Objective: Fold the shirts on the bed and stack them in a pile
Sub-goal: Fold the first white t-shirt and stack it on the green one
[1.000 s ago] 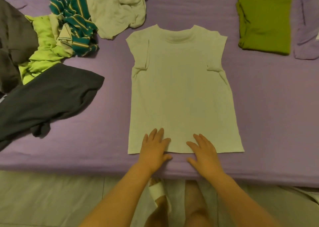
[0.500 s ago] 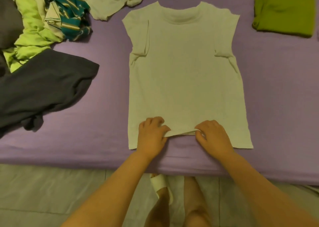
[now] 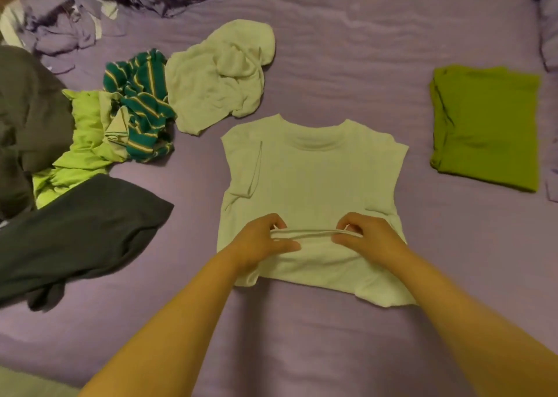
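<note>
1. Nearest, two bare forearms reach over the bed (image 3: 302,351), which is covered in a purple sheet.
2. The left hand (image 3: 259,242) pinches the hem of the white shirt (image 3: 314,179), thumb beneath, fingers curled over.
3. The right hand (image 3: 368,236) pinches the same hem, which is lifted and doubled up over the shirt's lower half.
4. The shirt lies flat mid-bed, collar away, sleeves tucked inward.
5. Left lies a dark grey garment (image 3: 78,233), beyond it a lime garment (image 3: 81,143) and a striped teal shirt (image 3: 142,106).
6. A crumpled pale shirt (image 3: 220,76) sits just beyond the collar.
7. Far right rests a folded green shirt (image 3: 486,125).
</note>
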Action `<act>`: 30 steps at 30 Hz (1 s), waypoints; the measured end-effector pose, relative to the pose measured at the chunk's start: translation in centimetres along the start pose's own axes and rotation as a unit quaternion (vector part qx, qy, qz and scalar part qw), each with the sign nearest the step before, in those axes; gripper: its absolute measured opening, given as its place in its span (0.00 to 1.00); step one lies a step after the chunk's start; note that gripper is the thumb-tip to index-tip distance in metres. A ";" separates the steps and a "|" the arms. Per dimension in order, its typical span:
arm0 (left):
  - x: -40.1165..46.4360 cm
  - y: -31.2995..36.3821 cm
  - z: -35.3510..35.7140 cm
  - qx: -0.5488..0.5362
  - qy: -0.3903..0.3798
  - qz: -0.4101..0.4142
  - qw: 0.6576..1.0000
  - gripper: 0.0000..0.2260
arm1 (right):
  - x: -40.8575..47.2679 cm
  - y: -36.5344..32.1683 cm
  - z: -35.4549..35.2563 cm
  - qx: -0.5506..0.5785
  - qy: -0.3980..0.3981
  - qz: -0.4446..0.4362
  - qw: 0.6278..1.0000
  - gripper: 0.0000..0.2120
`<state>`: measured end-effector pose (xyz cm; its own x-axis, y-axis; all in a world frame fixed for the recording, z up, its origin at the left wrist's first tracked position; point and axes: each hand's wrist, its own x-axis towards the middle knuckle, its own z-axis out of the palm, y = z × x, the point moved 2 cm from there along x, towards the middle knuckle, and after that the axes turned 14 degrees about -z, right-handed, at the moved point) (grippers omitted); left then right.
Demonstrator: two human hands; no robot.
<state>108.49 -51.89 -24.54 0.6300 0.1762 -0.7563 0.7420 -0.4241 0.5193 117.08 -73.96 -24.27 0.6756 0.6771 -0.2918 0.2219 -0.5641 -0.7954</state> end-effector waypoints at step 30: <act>17.0 9.8 -9.8 0.303 0.427 0.233 0.819 0.18 | 16.8 3.8 -7.3 -0.062 0.218 0.099 0.969 0.21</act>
<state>128.73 -44.30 -28.41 0.9353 0.3170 0.1576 0.2877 -0.9400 0.1834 134.44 -68.20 -28.32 0.9406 0.3001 -0.1589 0.1210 -0.7335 -0.6689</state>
